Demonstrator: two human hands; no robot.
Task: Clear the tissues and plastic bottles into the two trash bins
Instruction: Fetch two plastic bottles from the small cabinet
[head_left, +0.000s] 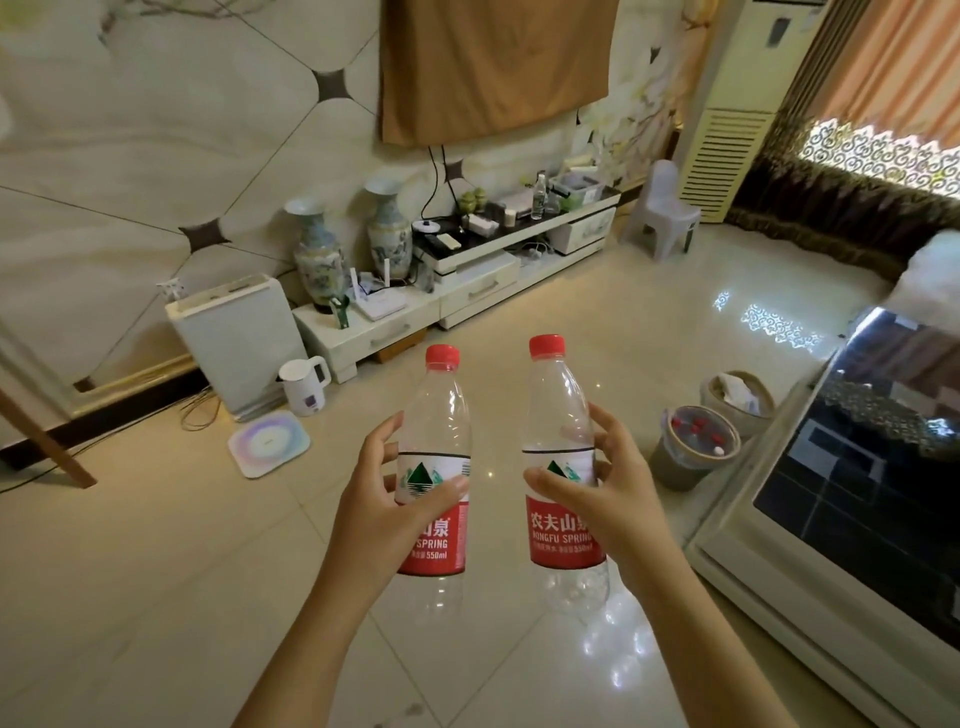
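**Both hands up, one bottle in each**

Plainly, the left hand (382, 499) is wrapped around the label of a clear plastic bottle (435, 467) with a red cap, thumb across the front and fingers behind. The right hand (597, 483) grasps a second bottle (563, 457) of the same kind, also at label height. Both bottles stand upright in the air above the tiled floor (182, 571), near each other but apart, and both look empty.

Off to the right, two trash bins sit on the floor just beside the near edge of a dark-topped table (857, 493). The nearer bin (691, 452) holds several red-capped bottles. The farther bin (737, 397), touching or nearly touching the first, holds crumpled white tissues (737, 392).

By the far wall stand a white kettle (304, 384) and a low TV cabinet (467, 280).
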